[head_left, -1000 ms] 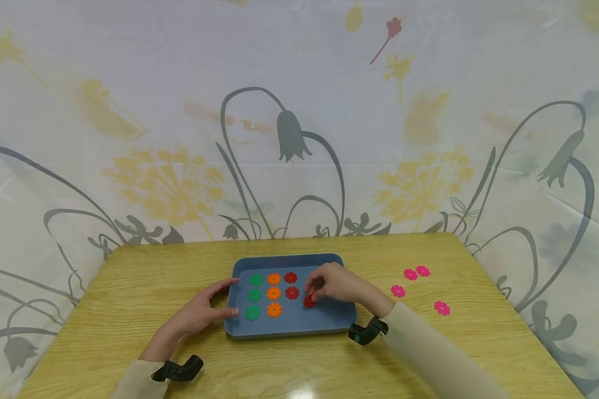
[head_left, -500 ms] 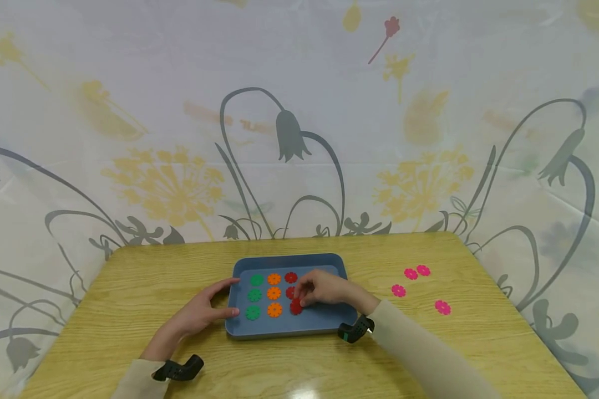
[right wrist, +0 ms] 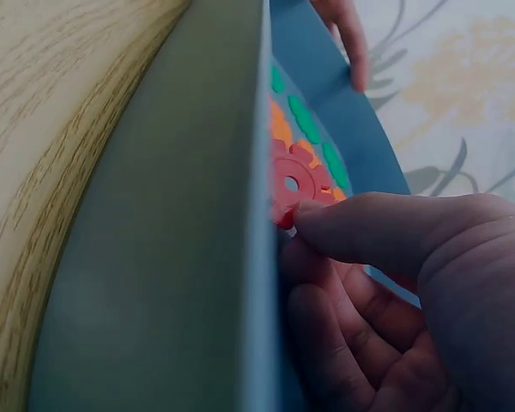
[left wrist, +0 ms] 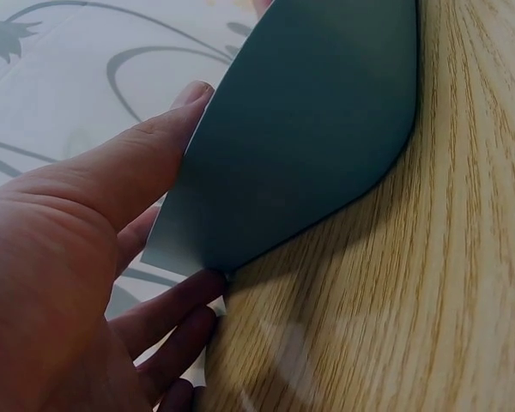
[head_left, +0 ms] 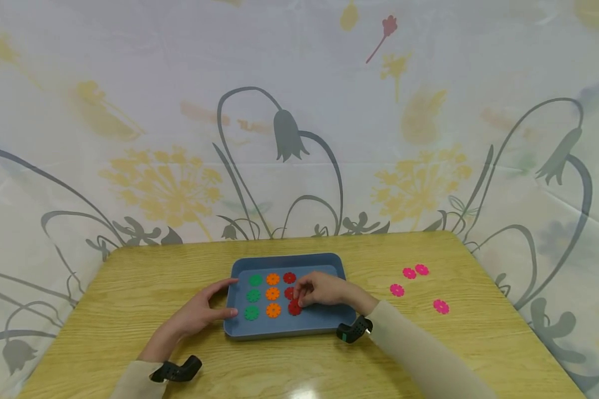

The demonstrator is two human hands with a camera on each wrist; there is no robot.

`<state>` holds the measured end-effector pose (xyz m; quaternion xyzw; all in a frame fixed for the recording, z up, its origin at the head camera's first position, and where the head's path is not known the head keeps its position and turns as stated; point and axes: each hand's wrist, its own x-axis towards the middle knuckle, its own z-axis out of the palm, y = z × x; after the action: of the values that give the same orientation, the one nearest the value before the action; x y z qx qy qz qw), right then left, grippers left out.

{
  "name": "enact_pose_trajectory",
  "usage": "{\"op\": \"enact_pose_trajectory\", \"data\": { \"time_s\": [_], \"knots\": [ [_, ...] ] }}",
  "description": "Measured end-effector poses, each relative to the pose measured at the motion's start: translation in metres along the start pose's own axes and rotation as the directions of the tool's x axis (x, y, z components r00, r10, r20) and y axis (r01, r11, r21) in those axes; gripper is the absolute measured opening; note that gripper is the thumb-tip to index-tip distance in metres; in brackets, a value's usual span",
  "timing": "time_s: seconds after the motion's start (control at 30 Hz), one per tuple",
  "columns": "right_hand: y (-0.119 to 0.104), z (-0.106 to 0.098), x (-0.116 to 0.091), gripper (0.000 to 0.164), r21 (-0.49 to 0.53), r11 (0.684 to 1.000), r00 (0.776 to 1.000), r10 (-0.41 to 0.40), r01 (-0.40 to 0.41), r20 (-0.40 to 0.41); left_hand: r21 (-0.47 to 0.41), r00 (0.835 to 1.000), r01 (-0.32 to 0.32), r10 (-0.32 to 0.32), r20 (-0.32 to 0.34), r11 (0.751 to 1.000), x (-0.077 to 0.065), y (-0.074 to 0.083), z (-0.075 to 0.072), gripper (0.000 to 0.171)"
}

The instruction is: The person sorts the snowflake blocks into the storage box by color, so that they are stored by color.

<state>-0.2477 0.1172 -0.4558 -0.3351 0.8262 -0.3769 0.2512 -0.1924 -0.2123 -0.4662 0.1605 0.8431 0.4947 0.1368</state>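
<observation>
My right hand (head_left: 325, 288) pinches a red flower-shaped plastic disc (head_left: 294, 307) by its edge, thumb against fingertips. The disc is at the near end of the red column in the blue-grey tray (head_left: 324, 324); in the right wrist view its toothed rim and centre hole (right wrist: 290, 183) show beside the thumb. Behind it are two more red discs (head_left: 289, 277), one partly covered by my fingers. Columns of orange discs (head_left: 273, 294) and green discs (head_left: 253, 296) lie to the left. My left hand (head_left: 199, 311) rests on the tray's left rim, thumb and forefinger spread and fairly straight.
Several pink flower-shaped discs (head_left: 396, 290) lie loose on the wooden table (head_left: 179, 266), right of the tray. The tray's raised wall (right wrist: 172, 223) stands close to my right hand. A patterned curtain (head_left: 299, 194) hangs behind the table.
My right hand has moved left with the red disc, bringing it beneath the red column, then stayed nearly still. My left hand has stayed at the tray's left rim.
</observation>
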Motion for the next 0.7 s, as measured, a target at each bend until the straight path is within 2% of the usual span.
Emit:
{"op": "enact_pose_trajectory", "data": {
  "time_s": [0.23,0.47,0.7],
  "knots": [
    [0.0018,0.0015,0.0014,0.007,0.0,1.0,1.0,0.006,-0.006,-0.008,0.005,1.0,-0.007,0.007,0.002,1.0,-0.0007,0.0005,-0.0009,0.07],
    [0.0059,0.0024,0.0004,0.003,0.008,0.999,0.999,-0.04,0.04,-0.033,-0.007,1.0,-0.019,0.019,0.006,1.0,-0.0003,0.0008,-0.0017,0.071],
    [0.0035,-0.0008,-0.0025,0.007,0.042,0.997,0.997,-0.062,0.064,-0.049,0.008,1.0,-0.027,0.027,0.001,1.0,0.0004,-0.0004,-0.0017,0.071]
  ]
}}
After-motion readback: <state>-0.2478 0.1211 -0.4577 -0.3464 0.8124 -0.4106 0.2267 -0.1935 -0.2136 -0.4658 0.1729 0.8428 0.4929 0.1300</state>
